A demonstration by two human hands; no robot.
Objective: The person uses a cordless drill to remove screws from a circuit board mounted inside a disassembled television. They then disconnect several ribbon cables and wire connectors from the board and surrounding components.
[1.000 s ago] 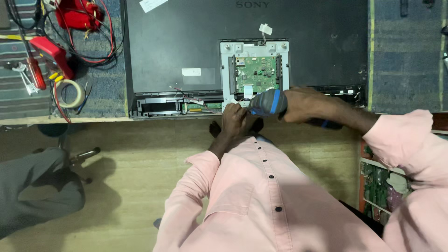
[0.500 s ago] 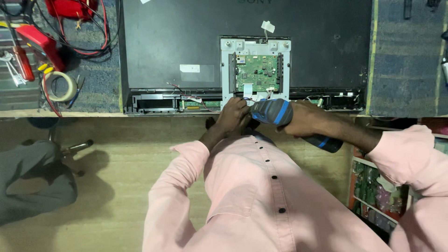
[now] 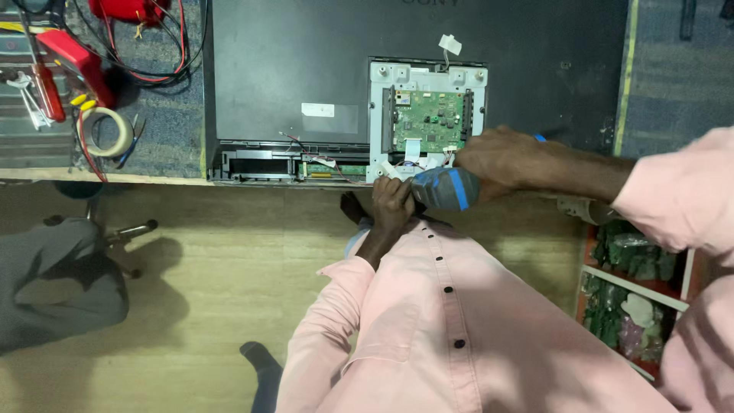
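1. The metal frame (image 3: 428, 76) on the back of the black television (image 3: 306, 69) held a green circuit board (image 3: 430, 121); at the frame's right, beyond the bench edge, a shelf (image 3: 634, 287) held green boards.
2. The right hand (image 3: 501, 157) was clenched around a blue-and-grey power screwdriver (image 3: 443, 189), just below the frame's lower edge.
3. The left hand (image 3: 392, 200) was curled at the screwdriver's tip, touching it below the frame's lower left corner; whether it gripped anything cannot be told.
4. A tape roll (image 3: 107, 131) lay far left of the frame.
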